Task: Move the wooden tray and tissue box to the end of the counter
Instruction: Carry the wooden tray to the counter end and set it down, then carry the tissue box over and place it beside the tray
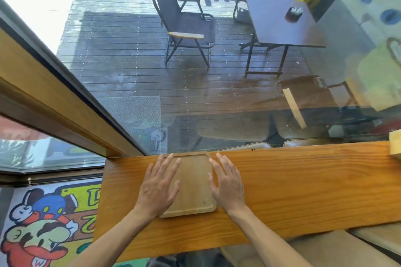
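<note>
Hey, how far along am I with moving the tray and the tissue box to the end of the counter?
Mostly done for the tray: it lies near the counter's left end, by the window. In hand: your left hand rests flat on it and your right hand is at its right edge, both open. Left: a pale wooden box, possibly the tissue box, sits at the far right edge of view.

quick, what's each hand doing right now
Left hand: open, fingers spread flat on the pale rectangular wooden tray.
Right hand: open, palm down at the tray's right edge, gripping nothing.
</note>
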